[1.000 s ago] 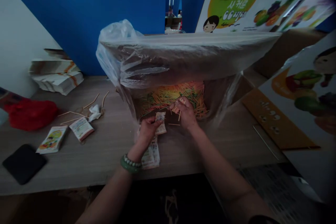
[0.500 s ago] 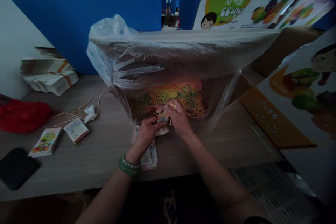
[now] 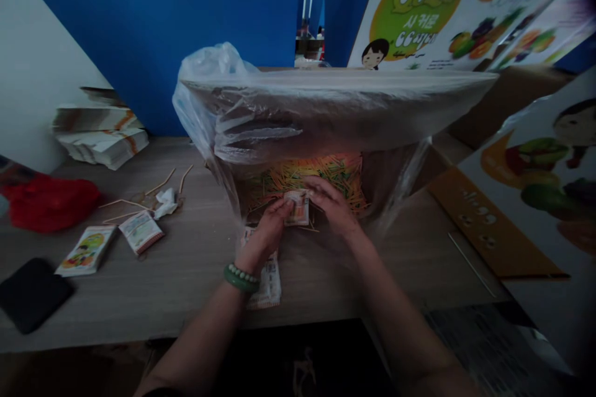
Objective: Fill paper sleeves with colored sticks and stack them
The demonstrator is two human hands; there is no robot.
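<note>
My left hand [image 3: 270, 226], with green bracelets at the wrist, pinches the left side of a small printed packet [image 3: 298, 212]. My right hand [image 3: 334, 203] is at the packet's upper right edge, its fingers stretched out and apart; whether they touch the packet I cannot tell. Just beyond both hands, a heap of thin yellow, orange and green sticks [image 3: 321, 170] fills the bottom of a box lined with clear plastic [image 3: 326, 105]. A few loose sticks lie below the packet. Under my left forearm, more printed packets [image 3: 267, 279] lie on the table, partly hidden.
Left on the table [image 3: 186, 273] are two printed packets [image 3: 87, 251], bent sticks [image 3: 161, 181], a crumpled white tissue [image 3: 166, 202], a red bag [image 3: 51, 201], a black flat object [image 3: 32, 294] and stacked flat packaging [image 3: 102, 139]. Printed cartons [image 3: 526, 186] stand right and behind.
The bundle of sticks that my right hand held no longer shows in its fingers, which have spread. The packet now faces me upright in my left hand. The view has shifted slightly.
</note>
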